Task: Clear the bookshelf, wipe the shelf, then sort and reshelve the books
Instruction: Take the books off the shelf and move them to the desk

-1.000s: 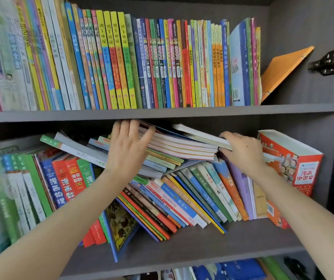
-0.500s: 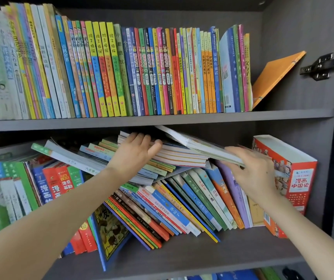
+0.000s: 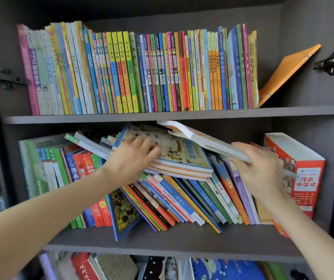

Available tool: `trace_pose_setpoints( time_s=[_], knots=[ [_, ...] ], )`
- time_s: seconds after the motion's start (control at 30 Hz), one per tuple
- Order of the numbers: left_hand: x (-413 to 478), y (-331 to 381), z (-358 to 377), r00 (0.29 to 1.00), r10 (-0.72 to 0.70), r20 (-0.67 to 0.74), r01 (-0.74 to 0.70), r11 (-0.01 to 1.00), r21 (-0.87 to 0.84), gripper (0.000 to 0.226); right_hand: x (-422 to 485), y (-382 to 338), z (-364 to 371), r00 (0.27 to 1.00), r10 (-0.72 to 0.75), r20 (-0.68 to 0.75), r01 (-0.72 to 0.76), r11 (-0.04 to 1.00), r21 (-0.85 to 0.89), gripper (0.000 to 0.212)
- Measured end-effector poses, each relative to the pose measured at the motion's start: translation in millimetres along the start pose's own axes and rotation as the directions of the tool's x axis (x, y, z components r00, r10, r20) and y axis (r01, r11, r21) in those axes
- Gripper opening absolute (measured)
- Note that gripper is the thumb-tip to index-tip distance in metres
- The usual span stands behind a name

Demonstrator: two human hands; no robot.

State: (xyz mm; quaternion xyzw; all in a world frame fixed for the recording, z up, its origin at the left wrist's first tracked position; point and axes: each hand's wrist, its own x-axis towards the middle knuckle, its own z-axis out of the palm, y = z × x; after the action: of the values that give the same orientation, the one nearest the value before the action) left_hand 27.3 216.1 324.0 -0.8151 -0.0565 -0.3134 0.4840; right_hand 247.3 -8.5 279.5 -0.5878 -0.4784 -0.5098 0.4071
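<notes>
A dark grey bookshelf [image 3: 162, 241] holds a messy middle row: several books lean left [image 3: 198, 199], and a flat stack of thin books [image 3: 182, 156] lies across their tops. My left hand [image 3: 130, 160] grips the left end of that stack, fingers spread on its illustrated cover. My right hand [image 3: 257, 168] holds a thin white-edged book [image 3: 202, 138] by its right end; its far end tilts up toward the shelf board above. A thick red and white book [image 3: 301, 170] stands at the far right.
The upper shelf [image 3: 182, 115] is packed with upright colourful books [image 3: 142, 71], and an orange book [image 3: 287, 71] leans against the right wall. Metal hinges [image 3: 333, 60] stick out on the right side. More books lie on the shelf below [image 3: 111, 267].
The view pulled back. My right hand lifted the thin book's end off the stack and drew it outward. My left hand slid down onto the stack's cover and pulled it forward.
</notes>
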Motion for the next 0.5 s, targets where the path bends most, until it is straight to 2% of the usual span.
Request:
trace_pose_setpoints(
  time_s=[0.07,0.13,0.2,0.3,0.37,0.43,0.5],
  knots=[
    [-1,1,0,0.996,-0.002,0.088,-0.001,0.999,0.032,0.061,1,-3,-3,1.0,-0.017,-0.004,0.017,1.0,0.003,0.03],
    [-2,-3,-8,0.993,0.017,0.114,-0.024,0.998,0.064,0.061,3,-6,-8,0.999,-0.041,-0.022,0.041,0.999,-0.003,0.03],
    [-11,-5,-22,0.995,0.035,0.092,-0.041,0.997,0.068,0.057,6,-12,-14,0.995,-0.08,-0.062,0.079,0.997,-0.012,0.025],
    [-42,-2,-49,0.998,0.057,0.013,-0.057,0.998,0.003,0.035,9,-29,-24,0.985,-0.116,-0.126,0.117,0.993,0.002,0.021],
    [-69,2,-71,0.999,0.033,0.009,-0.033,0.998,-0.048,0.024,9,-45,-31,0.977,-0.142,-0.161,0.149,0.988,0.033,0.02],
    [-99,7,-95,1.0,0.021,0.008,-0.02,0.998,-0.065,0.019,10,-63,-39,0.975,-0.153,-0.161,0.168,0.982,0.083,0.02],
    [-130,13,-118,0.998,0.044,0.044,-0.042,0.998,-0.048,0.017,11,-87,-49,0.988,-0.091,-0.123,0.111,0.979,0.173,0.024]
  ],
)
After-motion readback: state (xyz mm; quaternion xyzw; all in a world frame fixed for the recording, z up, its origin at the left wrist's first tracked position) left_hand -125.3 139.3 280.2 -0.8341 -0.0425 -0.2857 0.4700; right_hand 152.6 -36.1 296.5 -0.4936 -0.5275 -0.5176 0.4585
